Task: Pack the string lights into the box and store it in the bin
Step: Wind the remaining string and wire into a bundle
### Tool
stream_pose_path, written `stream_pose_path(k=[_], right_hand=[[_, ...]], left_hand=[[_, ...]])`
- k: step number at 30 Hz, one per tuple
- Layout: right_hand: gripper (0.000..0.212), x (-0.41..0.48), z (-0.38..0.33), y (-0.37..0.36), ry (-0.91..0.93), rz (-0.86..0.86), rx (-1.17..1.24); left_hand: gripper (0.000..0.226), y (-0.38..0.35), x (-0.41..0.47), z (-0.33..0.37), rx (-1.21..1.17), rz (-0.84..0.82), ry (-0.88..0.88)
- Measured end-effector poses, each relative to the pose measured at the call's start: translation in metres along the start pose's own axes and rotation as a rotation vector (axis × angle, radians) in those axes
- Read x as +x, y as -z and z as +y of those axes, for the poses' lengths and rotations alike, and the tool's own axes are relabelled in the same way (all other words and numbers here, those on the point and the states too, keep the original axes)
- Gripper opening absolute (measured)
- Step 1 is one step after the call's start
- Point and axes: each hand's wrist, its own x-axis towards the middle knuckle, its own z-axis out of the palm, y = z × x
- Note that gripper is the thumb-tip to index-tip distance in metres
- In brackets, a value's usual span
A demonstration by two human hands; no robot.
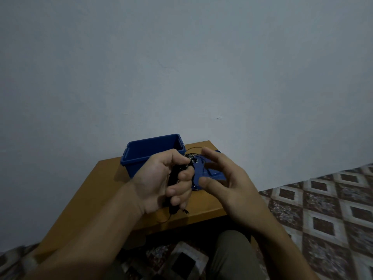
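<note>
My left hand [163, 182] is closed around a dark bundle of string lights [175, 178], held upright above the table; loose black wire trails from it down over the table's front. My right hand [224, 178] hovers just right of the bundle, fingers spread and curved, empty as far as I can tell. Between and behind the hands lies a flat blue piece [203, 172], maybe a lid or box, partly hidden. An open blue plastic bin [153, 150] stands at the back of the table, empty inside as far as I can see.
The small wooden table [96, 190] stands against a plain pale wall [181, 67]. A patterned tiled floor [323, 209] lies to the right and below. My knee in grey trousers [232, 253] is under the table's front edge.
</note>
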Motion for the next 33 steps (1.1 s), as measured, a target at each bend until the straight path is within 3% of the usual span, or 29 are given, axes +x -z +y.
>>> stream_pose_path(k=[5,9,21,27,33], right_hand=[[0.072,-0.002,-0.001,0.005,0.032,-0.166,0.100],[0.052,-0.006,-0.007,0.005,0.038,-0.319,0.214],[0.039,-0.001,-0.001,0.010,-0.041,-0.280,0.307],[0.033,0.001,0.004,0.007,-0.064,-0.259,0.346],[0.029,0.002,0.006,0.001,-0.039,-0.175,0.289]], left_hand=[[0.029,0.000,-0.001,0.003,0.078,-0.159,0.091],[0.030,-0.001,0.002,0.002,0.024,-0.315,0.128],[0.033,0.004,0.006,0.012,0.191,-0.364,0.259],[0.033,0.006,0.006,0.012,0.150,-0.419,0.292],[0.036,0.007,0.008,0.009,0.111,-0.374,0.284]])
